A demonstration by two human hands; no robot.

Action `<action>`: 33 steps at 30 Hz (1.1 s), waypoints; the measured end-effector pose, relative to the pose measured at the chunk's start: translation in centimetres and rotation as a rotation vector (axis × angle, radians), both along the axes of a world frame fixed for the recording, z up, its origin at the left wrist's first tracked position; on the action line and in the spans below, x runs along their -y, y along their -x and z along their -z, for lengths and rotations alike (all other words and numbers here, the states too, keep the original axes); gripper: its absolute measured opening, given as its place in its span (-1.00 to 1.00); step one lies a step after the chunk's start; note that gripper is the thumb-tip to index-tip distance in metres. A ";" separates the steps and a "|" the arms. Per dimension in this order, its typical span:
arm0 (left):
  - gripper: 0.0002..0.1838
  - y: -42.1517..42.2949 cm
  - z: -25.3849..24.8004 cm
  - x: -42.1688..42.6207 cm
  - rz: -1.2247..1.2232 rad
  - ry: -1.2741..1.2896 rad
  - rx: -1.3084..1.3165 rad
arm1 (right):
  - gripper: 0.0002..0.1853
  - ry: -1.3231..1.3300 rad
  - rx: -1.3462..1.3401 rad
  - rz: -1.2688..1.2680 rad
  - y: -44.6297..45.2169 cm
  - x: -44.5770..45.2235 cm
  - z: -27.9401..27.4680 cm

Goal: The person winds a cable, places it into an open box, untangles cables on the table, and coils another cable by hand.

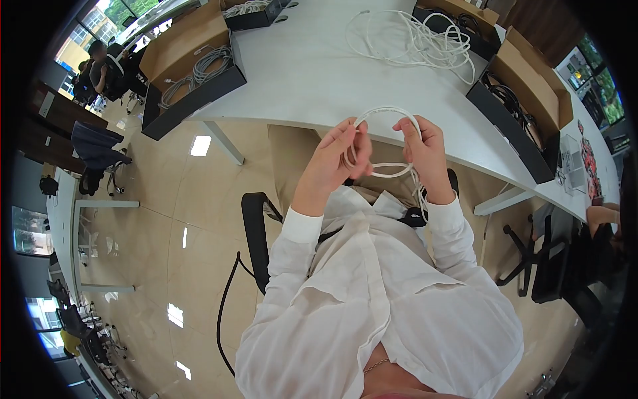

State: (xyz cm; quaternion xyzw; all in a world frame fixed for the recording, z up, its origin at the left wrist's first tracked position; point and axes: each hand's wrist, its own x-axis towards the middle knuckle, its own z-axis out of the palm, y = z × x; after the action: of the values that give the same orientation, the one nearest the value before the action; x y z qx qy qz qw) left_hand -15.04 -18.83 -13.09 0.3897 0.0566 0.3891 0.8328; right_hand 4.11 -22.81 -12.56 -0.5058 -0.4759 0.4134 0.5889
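Observation:
My left hand (329, 159) grips one side of a loop of white cable (387, 110) above my lap, close to the table's front edge. On the other side, my right hand (427, 154) is closed around the same cable, its thumb raised along the loop. The loop arches between both hands, and a lower strand crosses beneath. Loose lengths hang below my right hand. Fingers partly hide where the cable runs through each hand. Farther back on the white table (292, 73) lies a loose tangle of white cable (425, 43).
At the table's left, an open black box (193, 100) holds coiled grey cable (211, 66). Another open box (515, 123) with black cables (508, 100) stands at right. More cable boxes sit at the back. An office chair (551, 259) is at right; people sit far left.

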 end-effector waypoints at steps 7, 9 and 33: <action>-0.75 0.4 1.0 -1.4 0.112 0.377 0.148 | -0.74 0.029 0.169 -0.246 -1.4 0.0 -0.4; -0.75 0.6 1.1 -1.6 0.118 0.398 0.177 | -0.66 -0.041 0.111 -0.288 -1.8 -0.1 -0.2; -0.62 3.6 -0.5 -1.1 -0.359 0.299 0.497 | -0.73 0.089 0.000 -0.394 -1.5 0.5 -0.6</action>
State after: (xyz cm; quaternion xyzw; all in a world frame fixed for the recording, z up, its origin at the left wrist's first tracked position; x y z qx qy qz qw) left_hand -18.64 -17.72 -12.58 0.1404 -0.0239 0.5998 0.7874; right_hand 5.63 -23.26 -11.92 -0.4284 -0.5468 0.5414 0.4738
